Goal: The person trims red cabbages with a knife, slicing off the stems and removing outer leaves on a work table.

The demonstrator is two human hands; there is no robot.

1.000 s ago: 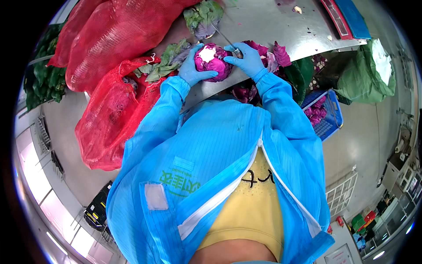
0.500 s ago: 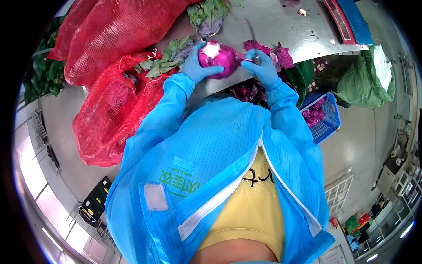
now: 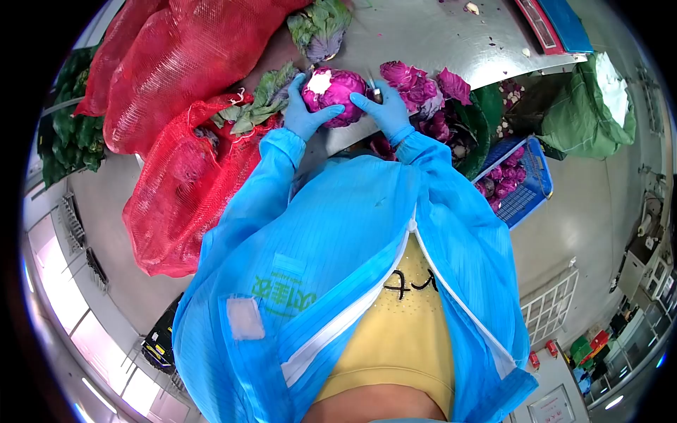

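Observation:
A purple cabbage with a white cut stem is held over the near edge of the metal table. My left hand is closed round its left side, the thumb across the lower front. My right hand grips a small knife, mostly hidden by the fingers, and its thumb reaches the cabbage's right side. Loose purple leaves lie just beyond my right hand. Green outer leaves lie left of my left hand, and another leafy piece rests farther back on the table.
Red mesh sacks fill the left, one open sack hanging low. On the right are a dark green container with leaves, a blue basket of purple cabbages and a green sack. A blue-and-red bin stands at the table's far right.
My right hand has moved left, from the loose leaves to the cabbage. A leaf strip stretched between cabbage and right hand is no longer there; more leaves lie in the pile.

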